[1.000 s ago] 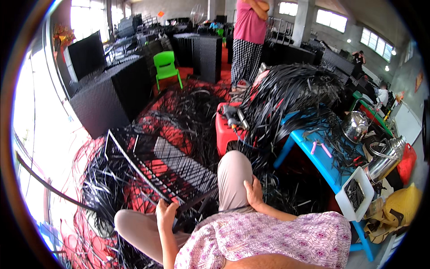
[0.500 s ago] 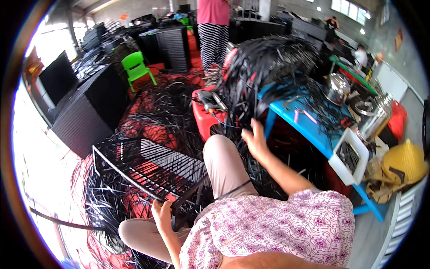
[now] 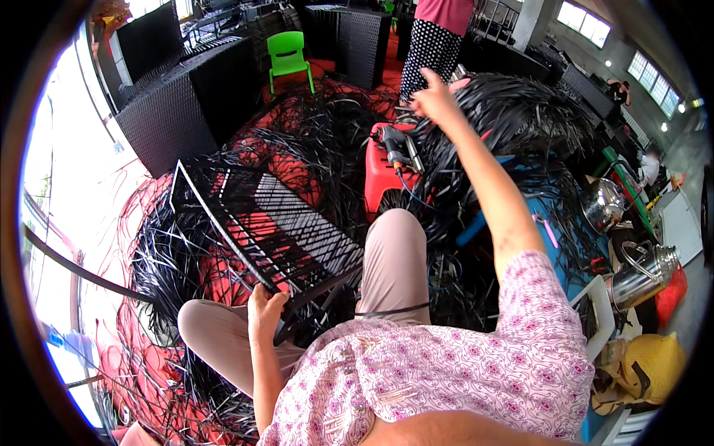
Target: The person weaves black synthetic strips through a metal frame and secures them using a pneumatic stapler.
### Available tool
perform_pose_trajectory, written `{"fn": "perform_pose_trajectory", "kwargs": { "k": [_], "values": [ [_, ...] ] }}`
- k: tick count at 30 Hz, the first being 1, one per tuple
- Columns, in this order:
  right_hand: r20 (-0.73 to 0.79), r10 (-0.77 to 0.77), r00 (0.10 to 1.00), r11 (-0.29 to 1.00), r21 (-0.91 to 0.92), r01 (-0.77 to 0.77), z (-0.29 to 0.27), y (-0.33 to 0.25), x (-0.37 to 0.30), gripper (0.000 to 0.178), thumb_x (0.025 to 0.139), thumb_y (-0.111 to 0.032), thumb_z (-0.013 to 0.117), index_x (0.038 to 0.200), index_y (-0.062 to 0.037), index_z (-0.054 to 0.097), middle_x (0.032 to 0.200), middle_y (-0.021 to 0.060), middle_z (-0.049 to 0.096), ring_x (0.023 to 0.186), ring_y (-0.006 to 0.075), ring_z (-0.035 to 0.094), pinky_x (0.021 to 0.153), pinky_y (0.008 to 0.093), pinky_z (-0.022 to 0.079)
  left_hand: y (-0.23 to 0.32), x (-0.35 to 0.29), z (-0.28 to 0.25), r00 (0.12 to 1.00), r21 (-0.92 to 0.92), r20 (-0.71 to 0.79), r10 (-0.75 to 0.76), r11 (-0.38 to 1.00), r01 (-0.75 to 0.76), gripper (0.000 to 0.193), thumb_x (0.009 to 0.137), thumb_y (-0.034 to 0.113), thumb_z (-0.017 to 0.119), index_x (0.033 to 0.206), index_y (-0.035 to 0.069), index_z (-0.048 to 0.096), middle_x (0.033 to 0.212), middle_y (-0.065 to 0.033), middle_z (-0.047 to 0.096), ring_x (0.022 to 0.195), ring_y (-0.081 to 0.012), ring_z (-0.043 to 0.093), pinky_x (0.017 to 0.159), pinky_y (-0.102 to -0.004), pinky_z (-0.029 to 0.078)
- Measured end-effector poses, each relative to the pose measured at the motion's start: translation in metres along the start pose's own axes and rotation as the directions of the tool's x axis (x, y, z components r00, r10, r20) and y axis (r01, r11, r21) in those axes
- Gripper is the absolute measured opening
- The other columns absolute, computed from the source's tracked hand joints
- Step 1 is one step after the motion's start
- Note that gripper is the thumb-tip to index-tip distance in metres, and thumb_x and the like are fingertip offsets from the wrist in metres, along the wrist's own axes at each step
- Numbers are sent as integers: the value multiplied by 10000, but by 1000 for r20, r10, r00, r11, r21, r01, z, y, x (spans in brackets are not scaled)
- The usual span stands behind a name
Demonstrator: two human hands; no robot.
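Note:
My left hand (image 3: 265, 314) is closed on the near edge of a black metal frame (image 3: 239, 249), which is partly woven with flat black strips. The frame leans at my left knee, tilted. My right arm reaches forward and up, its hand (image 3: 440, 104) raised in front of a big heap of black strips (image 3: 535, 111). Its index finger points out while the other fingers look curled; whatever they may hold is too small to make out. Across my right thigh runs one black strip (image 3: 394, 311).
A red stool (image 3: 378, 175) carries an air stapler (image 3: 394, 149). At the right, a blue table (image 3: 547, 215) holds strips, a steel flask (image 3: 643, 275) and a white tray (image 3: 595, 308). Loose strips cover the red floor. Beyond are a green chair (image 3: 288, 59), woven panels (image 3: 160, 111) and a standing person (image 3: 435, 44).
My right hand has moved up and forward, from near the table's corner to in front of the strip heap. The left hand keeps its hold on the frame. The view has shifted.

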State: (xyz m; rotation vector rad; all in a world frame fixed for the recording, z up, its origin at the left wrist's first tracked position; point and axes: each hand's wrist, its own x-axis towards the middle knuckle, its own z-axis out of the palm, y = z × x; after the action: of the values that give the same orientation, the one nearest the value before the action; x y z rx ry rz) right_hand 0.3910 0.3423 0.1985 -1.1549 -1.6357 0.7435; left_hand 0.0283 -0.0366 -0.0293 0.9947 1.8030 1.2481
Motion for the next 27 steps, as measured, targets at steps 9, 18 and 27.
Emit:
{"fn": "perform_pose_trajectory", "kwargs": {
  "k": [9,18,27],
  "values": [
    [-10,160,987,751,-648,-128,92,40,153,703,850,-23,583,1497,8,311,1008,222,754,930,311,755,905,455,555,14,8,6,997,-89,81,5,996,2,218,781,122,720,932,-13,642,736,-42,655,597,-112,564,553,-294,454],
    [64,239,969,757,-637,-145,98,4,171,652,822,-60,620,1432,24,404,840,130,769,794,260,762,814,417,582,26,-1,1,997,-40,70,-15,999,18,212,787,106,717,926,-25,624,733,-47,647,588,-119,557,558,-299,457],
    [21,214,977,741,-655,-148,105,-16,147,689,796,-50,616,1446,15,397,836,105,768,809,239,762,793,385,580,21,-2,0,997,-47,65,-40,998,43,242,796,121,716,969,-30,640,738,-30,648,609,-102,559,569,-285,459]
  ]
}}
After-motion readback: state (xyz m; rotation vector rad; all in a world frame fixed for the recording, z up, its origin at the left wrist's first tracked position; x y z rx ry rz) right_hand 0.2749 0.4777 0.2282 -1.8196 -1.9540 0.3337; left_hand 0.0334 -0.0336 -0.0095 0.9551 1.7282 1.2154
